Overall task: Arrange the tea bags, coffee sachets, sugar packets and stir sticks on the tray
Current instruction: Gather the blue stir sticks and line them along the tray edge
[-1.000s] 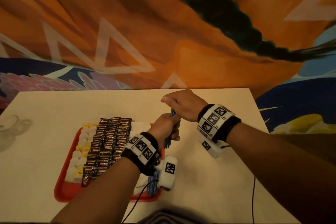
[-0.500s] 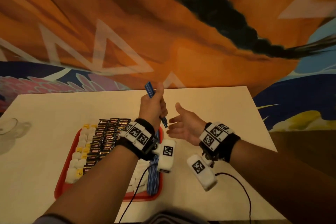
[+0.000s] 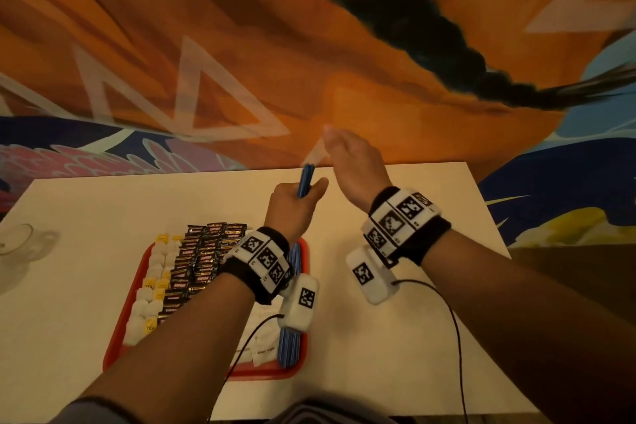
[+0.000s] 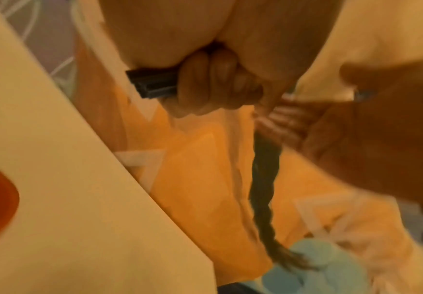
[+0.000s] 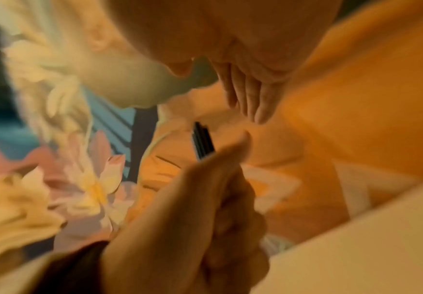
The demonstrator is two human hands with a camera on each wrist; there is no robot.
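Clenched round a small bundle of blue stir sticks (image 3: 305, 181), the left hand (image 3: 292, 210) made the only grip in play; it held them upright above the bench (image 3: 86, 217), their tops standing clear of the fist. The right hand (image 3: 354, 162) grasped nothing: its fingers (image 5: 253, 99) were straight and together, raised just beyond the bundle's upper end and not touching it (the head view is blurred there).

Nearest the person, the red tray (image 3: 118, 348) lay on the bench with most of the work done, by the look of it. White tea bags (image 3: 151, 286) with yellow tags ran down its left side, dark coffee sachets (image 3: 203, 251) filled the middle in rows, white sugar packets (image 3: 265, 348) showed beneath the left forearm, and a strip of stir sticks already laid (image 3: 290, 348) ran along the right edge. Farther off, at the bench's left edge, stood a clear glass (image 3: 20, 241).

My judgement: the step in hand was squaring up the last sticks, the flat right palm serving to tap their ends level. The next move would call for lowering the bundle lengthwise beside the laid strip without fanning it or nudging the sugar packets.
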